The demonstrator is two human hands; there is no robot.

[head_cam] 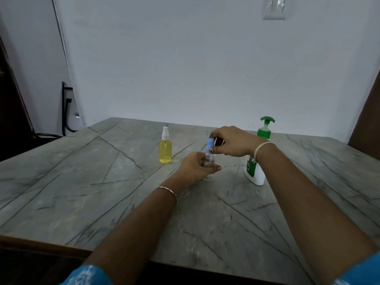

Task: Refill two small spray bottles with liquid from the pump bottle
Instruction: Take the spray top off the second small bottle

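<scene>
My left hand (195, 167) grips a small clear spray bottle (209, 162) standing on the grey marble table (102, 182). My right hand (230, 144) pinches that bottle's blue spray cap (210, 146) from above. A second small spray bottle (165, 150), filled with yellow liquid and topped by a white sprayer, stands upright to the left, apart from both hands. The white pump bottle (257, 165) with a green pump head stands to the right, partly hidden behind my right wrist.
The table's back edge meets a white wall. A dark cable and bracket (66, 112) hang at the left beyond the table. A wall switch (274, 7) sits high on the right. The table's wooden front edge (41, 243) lies near me.
</scene>
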